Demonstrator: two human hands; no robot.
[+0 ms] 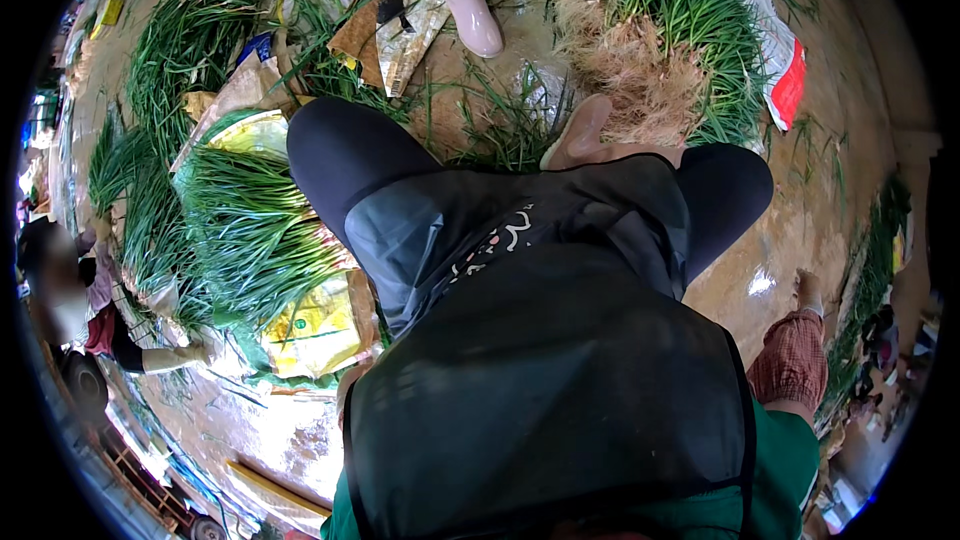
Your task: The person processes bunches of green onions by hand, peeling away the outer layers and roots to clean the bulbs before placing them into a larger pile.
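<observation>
My right hand (809,290) is out beyond my right knee, past a red checked oversleeve (795,360). It is small and unclear, and I make out nothing held in it. The wet brown floor (740,310) lies beside it. My left hand does not show; only a pale sliver at the left edge of my black apron (550,370) hints at that arm. Near my left thigh a thick bundle of green chive-like stalks (250,225) lies on yellow and white sacking (320,325).
Ahead right stands a big heap of rooted green stalks (690,50), next to a white and red sack (770,40). More greens (190,50) lie far left. Another person's pale boot (475,15) is ahead, near torn cardboard (365,40). A person (95,300) is at the left.
</observation>
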